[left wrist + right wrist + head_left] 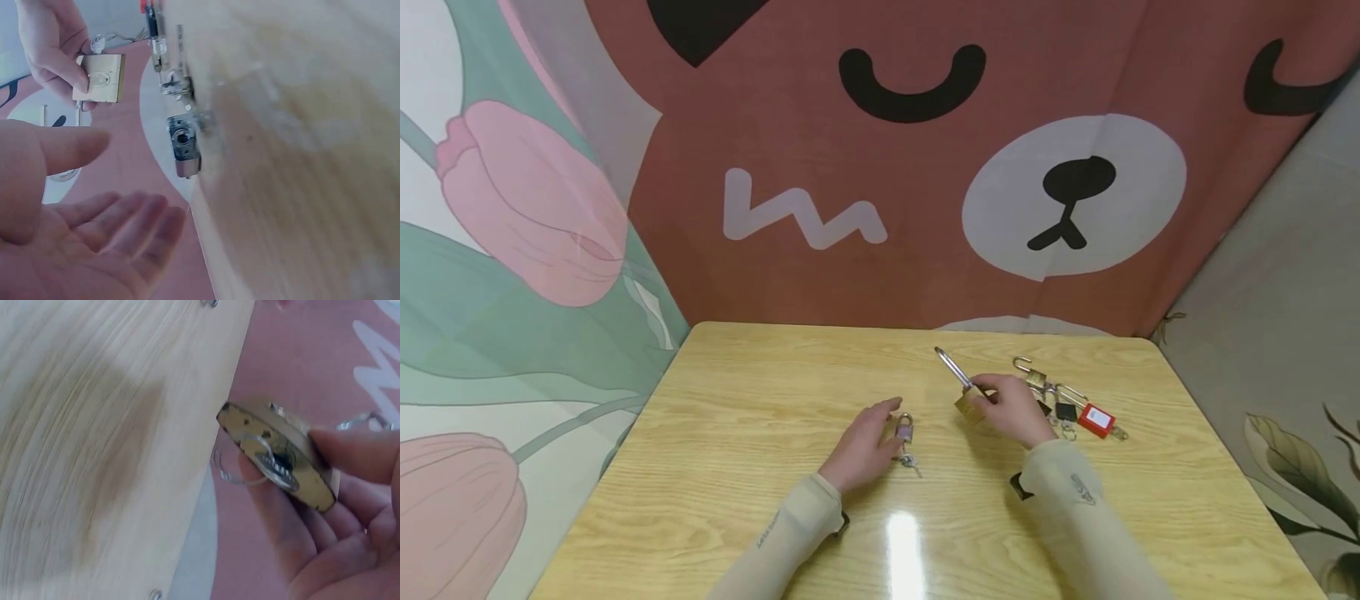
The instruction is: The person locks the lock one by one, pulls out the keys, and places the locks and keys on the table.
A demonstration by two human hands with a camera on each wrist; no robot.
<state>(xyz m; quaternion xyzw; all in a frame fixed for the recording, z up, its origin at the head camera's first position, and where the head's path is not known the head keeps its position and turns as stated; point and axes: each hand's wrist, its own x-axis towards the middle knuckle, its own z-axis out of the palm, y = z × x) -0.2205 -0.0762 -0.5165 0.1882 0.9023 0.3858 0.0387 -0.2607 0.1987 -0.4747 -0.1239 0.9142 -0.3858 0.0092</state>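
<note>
A brass padlock (972,406) with a long shackle is gripped by my right hand (1013,408) above the table. Its shackle points up and away to the left in the head view. Close in the right wrist view, the brass body (275,450) shows its underside, with a key in the keyhole and a ring on the key. My left hand (863,448) has its fingers extended beside a small padlock (905,429) with a purplish body. Keys (908,461) hang from that small padlock's lower end. Between the left thumb and fingers nothing is held in the left wrist view.
Right of my right hand lies a cluster of padlocks on the wooden table (737,392): a red one (1097,419), a black one (1065,412) and a brass one (1036,379) with its shackle open. A printed cloth (850,283) hangs behind the table's far edge.
</note>
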